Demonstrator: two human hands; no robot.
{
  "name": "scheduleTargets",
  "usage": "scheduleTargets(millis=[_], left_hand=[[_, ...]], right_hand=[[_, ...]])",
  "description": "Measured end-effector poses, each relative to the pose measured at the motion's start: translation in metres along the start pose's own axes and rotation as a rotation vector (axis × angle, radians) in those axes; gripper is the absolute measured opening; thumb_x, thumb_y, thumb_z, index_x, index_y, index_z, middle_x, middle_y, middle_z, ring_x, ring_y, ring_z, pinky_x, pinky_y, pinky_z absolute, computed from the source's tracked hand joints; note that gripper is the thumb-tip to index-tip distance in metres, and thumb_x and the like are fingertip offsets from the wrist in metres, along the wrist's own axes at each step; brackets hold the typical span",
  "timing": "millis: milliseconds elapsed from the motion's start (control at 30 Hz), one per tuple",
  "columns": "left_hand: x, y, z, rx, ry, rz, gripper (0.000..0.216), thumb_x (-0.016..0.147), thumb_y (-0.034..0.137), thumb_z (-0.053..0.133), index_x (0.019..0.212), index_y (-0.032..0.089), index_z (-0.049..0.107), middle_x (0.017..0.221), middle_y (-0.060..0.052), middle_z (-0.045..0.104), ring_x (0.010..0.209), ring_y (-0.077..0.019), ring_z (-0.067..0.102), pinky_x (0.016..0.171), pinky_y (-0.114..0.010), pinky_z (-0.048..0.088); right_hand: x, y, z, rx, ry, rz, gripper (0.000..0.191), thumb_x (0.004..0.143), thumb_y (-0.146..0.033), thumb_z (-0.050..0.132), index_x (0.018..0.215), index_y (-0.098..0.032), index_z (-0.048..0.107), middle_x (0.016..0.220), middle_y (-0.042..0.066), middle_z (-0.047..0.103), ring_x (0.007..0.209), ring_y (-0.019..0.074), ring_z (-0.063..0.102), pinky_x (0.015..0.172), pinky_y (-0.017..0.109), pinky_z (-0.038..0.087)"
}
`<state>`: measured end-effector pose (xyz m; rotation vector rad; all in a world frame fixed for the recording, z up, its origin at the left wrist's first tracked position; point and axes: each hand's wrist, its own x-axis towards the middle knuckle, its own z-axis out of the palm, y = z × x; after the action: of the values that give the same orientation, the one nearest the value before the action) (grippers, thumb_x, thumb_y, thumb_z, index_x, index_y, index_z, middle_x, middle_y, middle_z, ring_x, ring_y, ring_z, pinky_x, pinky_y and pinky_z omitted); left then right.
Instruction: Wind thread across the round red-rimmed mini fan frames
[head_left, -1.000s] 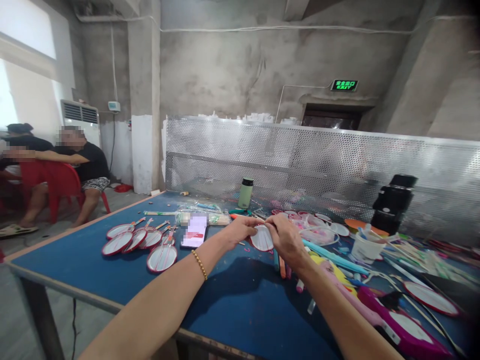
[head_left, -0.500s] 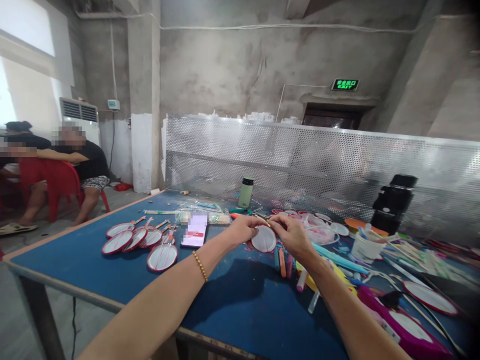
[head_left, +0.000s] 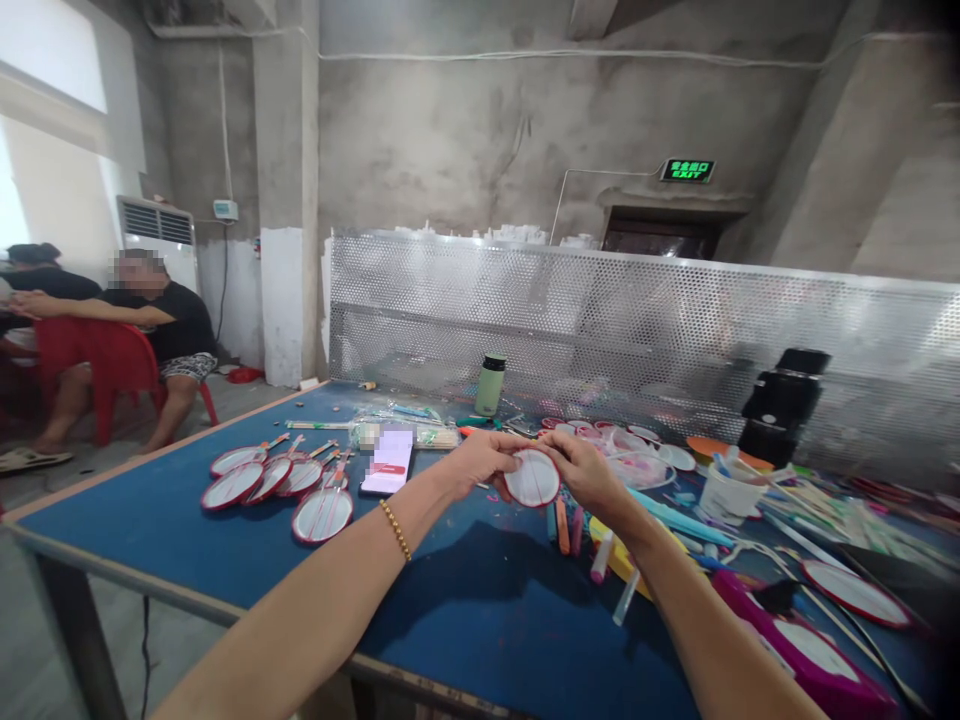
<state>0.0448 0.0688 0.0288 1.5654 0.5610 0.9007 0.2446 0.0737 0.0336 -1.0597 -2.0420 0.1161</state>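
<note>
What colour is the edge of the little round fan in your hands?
Red, around a white face, on the small round fan; seen in the head view.

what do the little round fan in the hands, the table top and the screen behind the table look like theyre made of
Round fan: seemingly thin white paper or fabric, matte, in a red rim, likely plastic.
Table top: blue matte covering, perhaps felt or rubber mat; wood-coloured edge strip.
Screen: perforated sheet metal, silvery with dull shine and regular holes.
Left hand and right hand hold the fan at its edges.

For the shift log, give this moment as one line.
left hand: holds red-rimmed disc | right hand: holds disc's other edge | blue table
</note>
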Motion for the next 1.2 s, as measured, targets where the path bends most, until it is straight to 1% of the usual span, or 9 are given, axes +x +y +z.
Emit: scheduleTargets(millis=[167, 267, 367, 633, 833, 933, 1000, 1100, 1200], left_hand=[[-0.002, -0.001, 0.003, -0.092, -0.101, -0.016, 0.040, 0.070, 0.010, 0.064, 0.110, 0.013, 0.070, 0.080, -0.002, 0.064, 0.054, -0.0107, 0.060, 0.048, -0.022, 0.052], [-0.005, -0.001, 0.005, -0.118, -0.175, -0.038, 0.031, 0.071, 0.016, 0.071, 0.101, 0.014, 0.065, 0.077, 0.000, 0.060, 0.057, -0.0118, 0.061, 0.048, -0.022, 0.051], [-0.006, -0.001, 0.006, -0.126, -0.190, -0.033, 0.028, 0.070, 0.016, 0.074, 0.094, 0.015, 0.060, 0.072, 0.002, 0.056, 0.054, -0.0106, 0.059, 0.047, -0.020, 0.050], [0.000, -0.001, 0.003, -0.090, -0.088, 0.012, 0.025, 0.070, 0.008, 0.063, 0.095, 0.013, 0.061, 0.070, 0.002, 0.060, 0.048, -0.0115, 0.059, 0.044, -0.023, 0.052], [-0.003, 0.003, 0.005, -0.084, -0.022, 0.037, 0.026, 0.073, 0.010, 0.063, 0.099, 0.012, 0.063, 0.071, 0.001, 0.063, 0.048, -0.0103, 0.058, 0.043, -0.021, 0.050], [-0.002, 0.002, 0.004, -0.085, 0.011, 0.035, 0.027, 0.072, 0.011, 0.064, 0.099, 0.013, 0.061, 0.071, 0.001, 0.062, 0.048, -0.0117, 0.059, 0.044, -0.023, 0.050], [-0.001, 0.000, 0.004, -0.080, 0.035, 0.033, 0.029, 0.070, 0.010, 0.064, 0.099, 0.015, 0.059, 0.069, 0.002, 0.061, 0.048, -0.0121, 0.059, 0.044, -0.023, 0.051], [-0.001, -0.001, 0.003, -0.059, 0.070, 0.037, 0.031, 0.070, 0.009, 0.062, 0.100, 0.016, 0.059, 0.068, 0.003, 0.060, 0.048, -0.0116, 0.059, 0.044, -0.022, 0.050], [0.000, -0.002, 0.003, -0.012, 0.110, 0.044, 0.029, 0.070, 0.007, 0.062, 0.098, 0.015, 0.060, 0.065, 0.004, 0.059, 0.048, -0.0103, 0.057, 0.045, -0.020, 0.049]], right_hand=[[-0.001, 0.000, 0.003, 0.059, -0.017, -0.006, 0.033, 0.087, -0.047, 0.051, 0.069, -0.020, 0.057, 0.068, 0.001, 0.059, 0.064, 0.0157, 0.052, 0.059, 0.027, 0.036], [-0.002, -0.003, 0.005, 0.076, 0.032, 0.015, 0.028, 0.087, -0.043, 0.053, 0.073, -0.020, 0.059, 0.072, 0.002, 0.061, 0.068, 0.0165, 0.053, 0.062, 0.028, 0.037], [-0.002, -0.008, 0.005, 0.113, 0.066, 0.037, 0.024, 0.085, -0.041, 0.055, 0.077, -0.020, 0.062, 0.073, 0.002, 0.062, 0.070, 0.0171, 0.053, 0.065, 0.029, 0.038], [-0.002, -0.016, -0.002, 0.402, 0.047, 0.205, 0.033, 0.079, -0.052, 0.064, 0.081, -0.018, 0.062, 0.072, 0.003, 0.062, 0.063, 0.0156, 0.053, 0.058, 0.027, 0.043], [-0.006, -0.027, -0.004, 0.646, 0.035, 0.265, 0.034, 0.079, -0.054, 0.060, 0.078, -0.021, 0.052, 0.071, 0.001, 0.055, 0.054, 0.0117, 0.045, 0.051, 0.026, 0.040], [-0.006, -0.030, -0.004, 0.669, 0.016, 0.289, 0.037, 0.078, -0.055, 0.063, 0.074, -0.021, 0.047, 0.060, -0.004, 0.044, 0.047, 0.0083, 0.033, 0.044, 0.022, 0.031], [-0.005, -0.030, -0.003, 0.652, -0.005, 0.300, 0.041, 0.076, -0.058, 0.066, 0.074, -0.021, 0.049, 0.055, -0.007, 0.037, 0.043, 0.0072, 0.028, 0.041, 0.021, 0.024], [-0.005, -0.030, -0.002, 0.603, -0.020, 0.284, 0.044, 0.076, -0.061, 0.068, 0.077, -0.020, 0.053, 0.053, -0.008, 0.037, 0.043, 0.0065, 0.027, 0.041, 0.021, 0.021], [-0.005, -0.030, -0.001, 0.532, -0.016, 0.239, 0.044, 0.078, -0.062, 0.068, 0.079, -0.019, 0.056, 0.056, -0.006, 0.042, 0.045, 0.0074, 0.032, 0.043, 0.022, 0.024]])
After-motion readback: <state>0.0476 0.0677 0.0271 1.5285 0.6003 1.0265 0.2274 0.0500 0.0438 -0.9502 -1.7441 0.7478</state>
